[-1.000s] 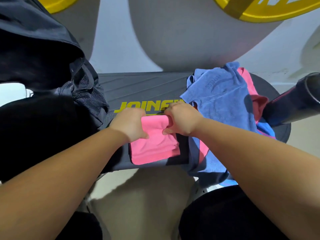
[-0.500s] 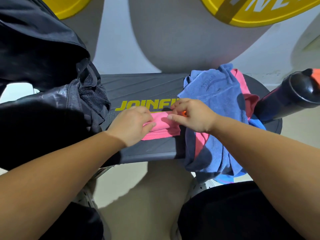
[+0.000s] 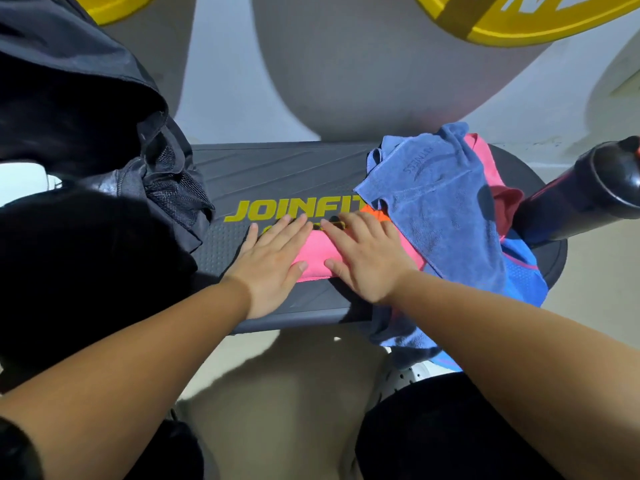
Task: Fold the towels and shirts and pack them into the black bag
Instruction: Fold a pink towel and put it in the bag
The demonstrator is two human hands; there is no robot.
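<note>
Left grip [image 3: 273,268] and right grip [image 3: 367,261] both spread flat, palms pressing the folded pink towel [image 3: 317,251] onto the counter [image 3: 277,174], I reckon to set the crease so it packs slim. Black bag [image 3: 104,168] sits close left, handy for loading; blue towel [image 3: 433,209] heaps right, unfolded.

Counter [image 3: 277,174]: "JOINFIT" in yellow capitals, the last letter partly covered.
Blue towel [image 3: 433,202]: "FITNESS", tone-on-tone, turned sideways.
Yellow disc [image 3: 519,26]: white letters, cropped and unreadable.
</note>
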